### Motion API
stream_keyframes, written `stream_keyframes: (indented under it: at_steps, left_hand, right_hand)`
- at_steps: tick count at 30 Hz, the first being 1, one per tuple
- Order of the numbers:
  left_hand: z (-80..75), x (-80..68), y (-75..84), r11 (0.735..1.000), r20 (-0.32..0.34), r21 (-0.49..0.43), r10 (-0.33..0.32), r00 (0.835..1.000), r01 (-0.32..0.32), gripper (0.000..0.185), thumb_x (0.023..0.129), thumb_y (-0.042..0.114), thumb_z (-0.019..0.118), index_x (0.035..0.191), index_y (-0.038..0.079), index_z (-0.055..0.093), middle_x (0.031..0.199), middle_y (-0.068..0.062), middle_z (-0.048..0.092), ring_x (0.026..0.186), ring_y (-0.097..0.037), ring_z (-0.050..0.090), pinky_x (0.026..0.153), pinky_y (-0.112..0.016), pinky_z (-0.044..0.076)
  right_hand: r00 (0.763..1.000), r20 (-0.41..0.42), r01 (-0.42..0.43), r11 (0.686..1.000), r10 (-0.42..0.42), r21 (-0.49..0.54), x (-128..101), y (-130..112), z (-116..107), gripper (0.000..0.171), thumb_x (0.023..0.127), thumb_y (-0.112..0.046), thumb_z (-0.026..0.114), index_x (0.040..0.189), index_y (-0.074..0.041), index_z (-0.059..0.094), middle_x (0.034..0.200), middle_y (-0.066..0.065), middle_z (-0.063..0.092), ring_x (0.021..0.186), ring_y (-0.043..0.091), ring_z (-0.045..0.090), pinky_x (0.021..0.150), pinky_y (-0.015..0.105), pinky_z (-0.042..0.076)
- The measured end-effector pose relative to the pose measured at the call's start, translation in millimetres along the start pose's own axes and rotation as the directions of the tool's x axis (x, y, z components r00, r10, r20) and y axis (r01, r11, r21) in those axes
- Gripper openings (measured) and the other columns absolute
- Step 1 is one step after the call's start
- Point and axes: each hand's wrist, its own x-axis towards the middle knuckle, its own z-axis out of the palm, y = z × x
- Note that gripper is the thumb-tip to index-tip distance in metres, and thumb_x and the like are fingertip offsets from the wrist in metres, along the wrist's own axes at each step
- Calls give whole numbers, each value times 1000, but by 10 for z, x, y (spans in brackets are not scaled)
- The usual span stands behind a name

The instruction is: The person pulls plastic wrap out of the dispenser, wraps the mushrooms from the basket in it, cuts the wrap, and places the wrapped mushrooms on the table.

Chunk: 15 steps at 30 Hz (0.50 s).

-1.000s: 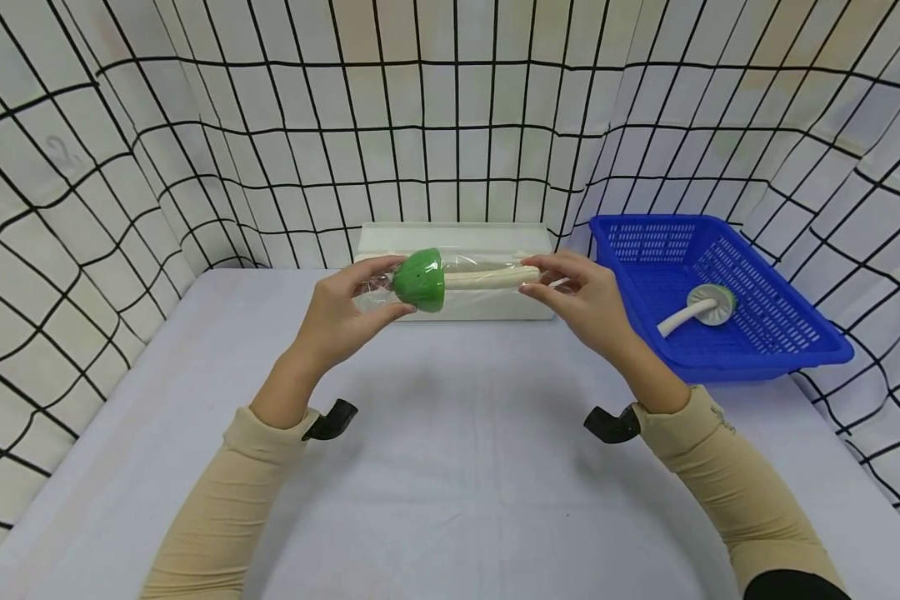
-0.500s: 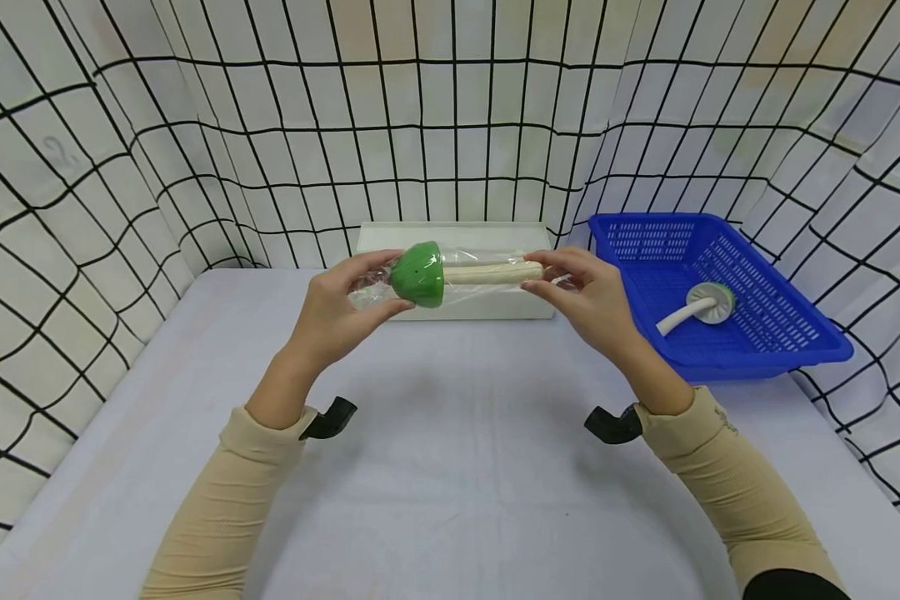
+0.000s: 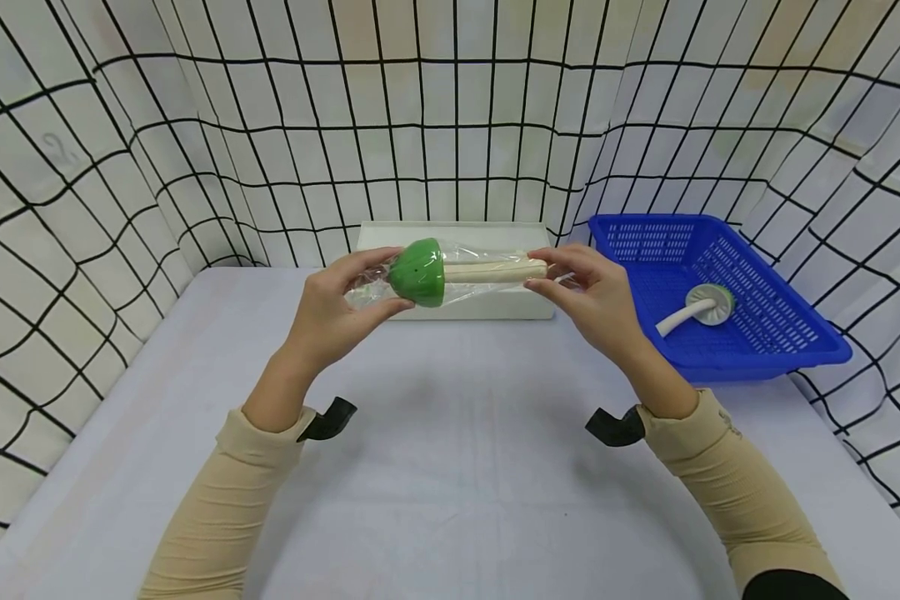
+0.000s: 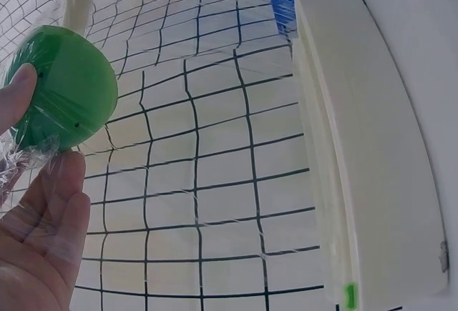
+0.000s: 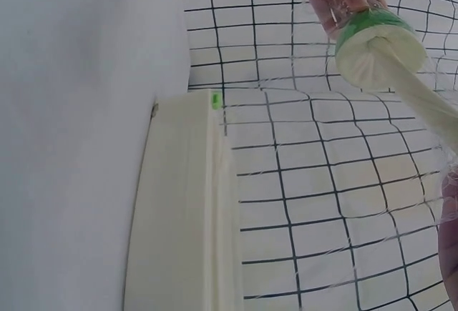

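Your left hand [image 3: 330,312] pinches bag [image 3: 457,279] at green cap, right hand [image 3: 596,304] pinches stem end; mushroom [image 3: 450,275] bagged, above worktop [image 3: 450,467]; second mushroom [image 3: 696,307] in basket [image 3: 757,350], probably unbagged

Grid-patterned white cloth walls [image 3: 120,167] around a pale grey table [image 3: 450,467] under even light.

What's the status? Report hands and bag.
Left hand grips the bag at the toy mushroom's green cap. Right hand pinches the stem end. Held above the table, nothing in the way.
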Motion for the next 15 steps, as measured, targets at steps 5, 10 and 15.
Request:
stream_keyframes:
  at_steps: [5,10,15]
  left_hand:
    - [-18,1,25,999,-6,-27,20,1000,-20,63,70,-7,91,128,-5,66,120,-14,72,107,-20,68,94,-30,54]
    - [-26,-23,43,999,-12,-42,28,1000,-29,64,68,-9,91,127,-7,66,122,-15,71,109,-15,67,96,-29,53]
    - [-39,-39,64,999,-16,-28,44,999,-44,65,67,-9,92,126,-7,66,122,-15,71,109,-16,67,97,-27,52]
  right_hand:
    - [1000,-3,28,1000,-28,3,-4,-34,-11,31,86,8,78,117,8,72,106,16,68,89,13,62,73,17,54]
    - [1000,0,25,999,-25,20,-21,-64,-19,32,86,9,78,117,8,72,107,16,68,90,15,61,73,18,55]
    - [999,-2,36,999,-36,17,-46,-93,-24,32,85,10,78,116,8,72,106,16,68,90,14,61,73,20,56]
